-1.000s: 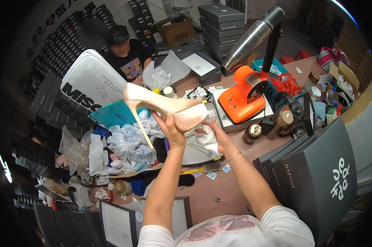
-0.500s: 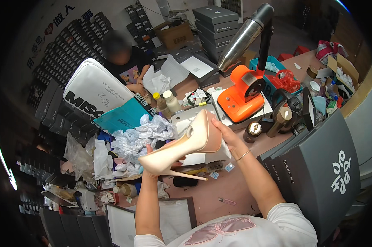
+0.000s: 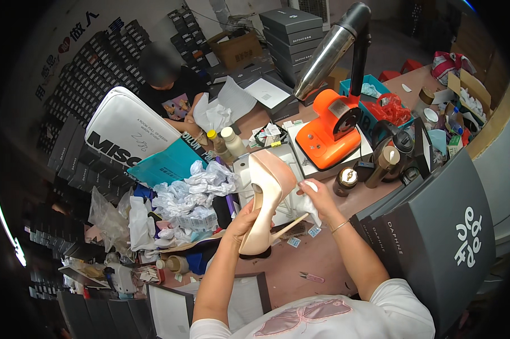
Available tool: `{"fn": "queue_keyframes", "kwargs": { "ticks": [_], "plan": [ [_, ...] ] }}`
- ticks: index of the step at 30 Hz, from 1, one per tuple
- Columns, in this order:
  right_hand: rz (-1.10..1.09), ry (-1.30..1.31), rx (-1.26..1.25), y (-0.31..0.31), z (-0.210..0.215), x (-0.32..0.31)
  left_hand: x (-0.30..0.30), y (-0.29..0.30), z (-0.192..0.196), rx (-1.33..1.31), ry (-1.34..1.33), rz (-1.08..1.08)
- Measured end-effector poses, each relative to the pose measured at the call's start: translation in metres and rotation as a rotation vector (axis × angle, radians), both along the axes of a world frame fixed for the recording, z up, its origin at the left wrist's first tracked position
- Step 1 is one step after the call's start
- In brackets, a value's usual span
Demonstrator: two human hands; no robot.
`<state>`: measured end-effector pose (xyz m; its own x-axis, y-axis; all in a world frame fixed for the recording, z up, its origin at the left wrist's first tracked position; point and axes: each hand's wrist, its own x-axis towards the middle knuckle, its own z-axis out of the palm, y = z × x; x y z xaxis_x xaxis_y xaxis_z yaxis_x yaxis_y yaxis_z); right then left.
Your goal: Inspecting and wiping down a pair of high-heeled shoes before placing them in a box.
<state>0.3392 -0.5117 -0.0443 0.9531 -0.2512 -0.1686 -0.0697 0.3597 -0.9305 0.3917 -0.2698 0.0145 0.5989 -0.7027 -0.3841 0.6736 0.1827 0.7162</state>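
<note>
Centrally, a glossy cream high-heeled shoe with a slim stiletto point(image 3: 264, 212) is held above a pinkish-brown bench point(image 3: 286, 263), toe pointing away from the person, sole turned rightward. The left hand point(image 3: 242, 221) has its grip wrapped around the shoe's side, toward the heel end. The right hand point(image 3: 321, 202), its grip clasping a crumpled white cloth point(image 3: 308, 203), is just beside the stiletto's tip; whether cloth and tip touch cannot be told. Left of the shoe lies a heap of crumpled white tissue paper point(image 3: 190, 192). Beyond, to the right, stands an orange device with a silver barrel point(image 3: 337, 135). Small pink-handled snips point(image 3: 312, 277) lie nearer the person.
</note>
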Motion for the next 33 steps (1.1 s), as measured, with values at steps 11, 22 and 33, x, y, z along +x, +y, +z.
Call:
{"fn": "queue_keyframes", "kwargs": {
  "ticks": [11, 22, 33],
  "plan": [
    [-0.113, 0.141, -0.558, -0.018, -0.099, -0.064, 0.043, -0.028, 0.013, -0.011, -0.002, 0.138],
    [0.027, 0.252, -0.774, -0.017, -0.176, -0.112, 0.042, -0.048, 0.0, -0.261, 0.284, 0.261],
    [0.005, 0.302, -0.718, -0.02, -0.182, -0.11, 0.053, -0.079, 0.003, -0.551, 0.346, 0.257]
  ]
}}
